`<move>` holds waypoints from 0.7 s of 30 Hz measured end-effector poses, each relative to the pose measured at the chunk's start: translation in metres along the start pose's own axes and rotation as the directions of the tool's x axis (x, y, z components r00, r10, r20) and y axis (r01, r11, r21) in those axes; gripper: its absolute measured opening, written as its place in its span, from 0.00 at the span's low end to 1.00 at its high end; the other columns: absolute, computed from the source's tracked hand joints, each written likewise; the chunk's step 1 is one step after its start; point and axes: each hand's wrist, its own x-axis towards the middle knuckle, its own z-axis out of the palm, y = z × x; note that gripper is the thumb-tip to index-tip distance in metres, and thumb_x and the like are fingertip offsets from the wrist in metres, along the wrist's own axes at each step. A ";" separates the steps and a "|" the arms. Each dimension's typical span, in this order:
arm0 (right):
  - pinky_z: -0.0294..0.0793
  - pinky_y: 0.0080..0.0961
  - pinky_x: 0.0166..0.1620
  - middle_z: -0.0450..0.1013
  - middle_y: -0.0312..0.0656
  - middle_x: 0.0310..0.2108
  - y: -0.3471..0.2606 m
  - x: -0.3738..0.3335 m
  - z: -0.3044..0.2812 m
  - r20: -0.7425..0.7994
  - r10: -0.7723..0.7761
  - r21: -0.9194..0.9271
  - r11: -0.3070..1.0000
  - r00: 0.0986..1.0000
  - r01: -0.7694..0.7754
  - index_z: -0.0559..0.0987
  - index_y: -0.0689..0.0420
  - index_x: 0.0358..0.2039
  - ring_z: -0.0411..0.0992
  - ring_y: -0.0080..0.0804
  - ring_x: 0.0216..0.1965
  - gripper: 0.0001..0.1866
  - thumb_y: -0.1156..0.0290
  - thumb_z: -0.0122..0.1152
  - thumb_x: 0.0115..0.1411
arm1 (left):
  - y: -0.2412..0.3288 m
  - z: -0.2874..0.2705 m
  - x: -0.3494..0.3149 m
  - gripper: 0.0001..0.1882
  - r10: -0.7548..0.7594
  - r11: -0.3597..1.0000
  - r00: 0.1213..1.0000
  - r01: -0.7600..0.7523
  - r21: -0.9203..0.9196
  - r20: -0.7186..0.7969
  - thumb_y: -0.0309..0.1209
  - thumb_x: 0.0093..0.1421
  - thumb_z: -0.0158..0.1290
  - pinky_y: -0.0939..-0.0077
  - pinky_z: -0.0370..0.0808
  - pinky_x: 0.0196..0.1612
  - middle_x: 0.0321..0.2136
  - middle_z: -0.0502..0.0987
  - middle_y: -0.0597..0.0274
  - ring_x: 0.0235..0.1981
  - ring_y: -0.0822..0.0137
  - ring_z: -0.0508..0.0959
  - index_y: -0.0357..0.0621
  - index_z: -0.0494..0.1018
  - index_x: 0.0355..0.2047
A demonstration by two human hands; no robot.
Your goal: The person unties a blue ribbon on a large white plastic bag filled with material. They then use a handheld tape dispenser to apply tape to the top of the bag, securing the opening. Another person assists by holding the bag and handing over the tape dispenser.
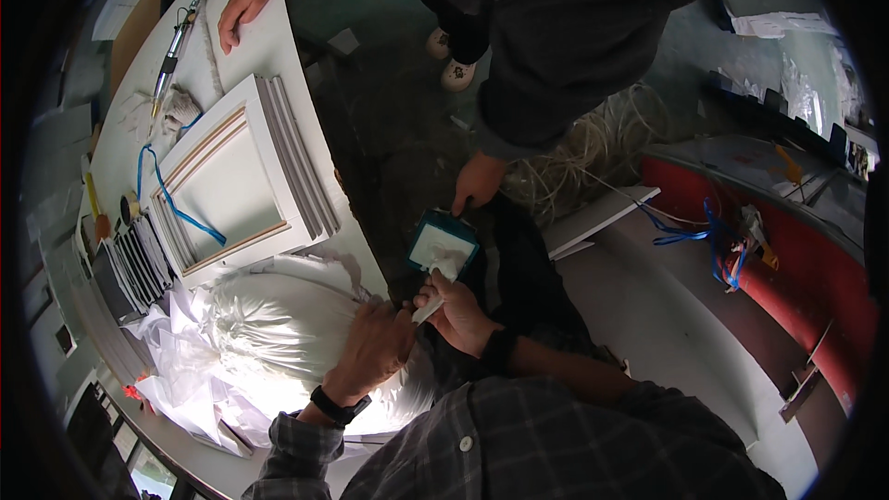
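– Just ahead of your plaid shirt (465,426), your right hand (456,313) is gripping a soft-looking white piece (428,308). What is your left doing?

– Your left hand (372,343) is meeting its lower end; whether those fingers are pinching, I cannot tell. The bunched upper end is overlapping a teal-edged tray (430,243), which a co-worker's hand (477,183) is holding.

– How are you handling it well?

– Probably by gripping lightly and evenly, and by leaving the co-worker's fingers room.

– What are you counting outward?

– One piece, one tray, two black wristbands (339,406), one white bundle (287,315), one stack of white frames (243,118), too tight for counting, and one far hand (247,11) resting on the table (236,60).
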 end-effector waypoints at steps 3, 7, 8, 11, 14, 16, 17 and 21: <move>0.75 0.36 0.54 0.62 0.30 0.31 0.000 0.007 -0.007 -0.020 -0.005 -0.042 0.999 1.000 0.005 0.68 0.51 0.38 0.67 0.25 0.33 0.14 0.56 0.49 0.78 | 0.002 -0.005 0.000 0.07 -0.042 0.999 0.998 0.043 -0.018 0.046 0.30 0.66 0.51 0.56 0.66 0.39 0.22 0.72 0.53 0.31 0.51 0.74 0.41 0.71 0.32; 0.77 0.38 0.51 0.63 0.32 0.28 -0.002 0.007 -0.003 -0.082 -0.006 -0.045 0.999 0.997 0.002 0.67 0.53 0.36 0.67 0.27 0.30 0.17 0.54 0.48 0.78 | 0.002 -0.005 -0.002 0.07 -0.051 0.999 0.995 0.052 -0.009 0.081 0.30 0.67 0.51 0.55 0.66 0.40 0.22 0.71 0.53 0.31 0.51 0.74 0.42 0.70 0.32; 0.77 0.37 0.50 0.63 0.32 0.27 -0.003 0.007 -0.002 -0.096 -0.003 -0.055 0.998 0.995 -0.002 0.67 0.53 0.36 0.66 0.27 0.30 0.17 0.54 0.48 0.79 | 0.002 -0.005 -0.002 0.07 -0.049 0.999 0.995 0.050 -0.008 0.084 0.30 0.67 0.51 0.55 0.66 0.40 0.22 0.71 0.53 0.31 0.51 0.73 0.42 0.70 0.31; 0.77 0.39 0.51 0.62 0.31 0.27 -0.003 0.009 -0.004 -0.118 -0.002 -0.100 0.995 0.993 -0.010 0.67 0.51 0.34 0.67 0.26 0.30 0.18 0.53 0.48 0.78 | 0.002 -0.006 -0.003 0.06 -0.039 0.999 0.997 0.041 -0.021 0.072 0.29 0.66 0.51 0.55 0.66 0.40 0.22 0.71 0.54 0.31 0.51 0.74 0.42 0.70 0.31; 0.77 0.39 0.51 0.61 0.30 0.26 -0.003 0.010 -0.004 -0.151 -0.007 -0.144 0.990 0.988 -0.015 0.67 0.50 0.33 0.67 0.26 0.29 0.19 0.51 0.48 0.78 | 0.003 -0.007 -0.003 0.06 -0.048 0.998 0.996 0.050 -0.027 0.072 0.29 0.65 0.52 0.55 0.66 0.40 0.22 0.72 0.54 0.31 0.51 0.74 0.42 0.70 0.31; 0.77 0.39 0.51 0.61 0.30 0.26 -0.003 0.010 -0.003 -0.173 -0.009 -0.168 0.986 0.985 -0.020 0.67 0.50 0.32 0.67 0.27 0.29 0.20 0.50 0.49 0.77 | 0.002 -0.004 -0.005 0.06 -0.043 0.999 0.998 0.045 -0.029 0.055 0.28 0.65 0.53 0.56 0.67 0.40 0.22 0.72 0.55 0.30 0.51 0.74 0.42 0.70 0.31; 0.77 0.40 0.50 0.62 0.31 0.26 -0.003 0.010 -0.003 -0.180 -0.009 -0.179 0.984 0.984 -0.023 0.67 0.50 0.32 0.67 0.27 0.29 0.20 0.50 0.49 0.77 | 0.001 -0.003 -0.005 0.06 -0.042 0.999 0.998 0.044 -0.030 0.047 0.28 0.64 0.53 0.56 0.67 0.40 0.22 0.72 0.55 0.30 0.51 0.75 0.42 0.70 0.31; 0.76 0.41 0.52 0.63 0.31 0.26 0.001 0.016 -0.019 -0.132 0.006 -0.084 0.996 0.991 -0.017 0.68 0.50 0.33 0.68 0.28 0.30 0.20 0.49 0.52 0.76 | 0.002 -0.003 -0.003 0.06 -0.015 1.000 1.000 0.015 0.008 0.011 0.27 0.64 0.53 0.55 0.66 0.38 0.21 0.70 0.55 0.29 0.51 0.74 0.42 0.69 0.30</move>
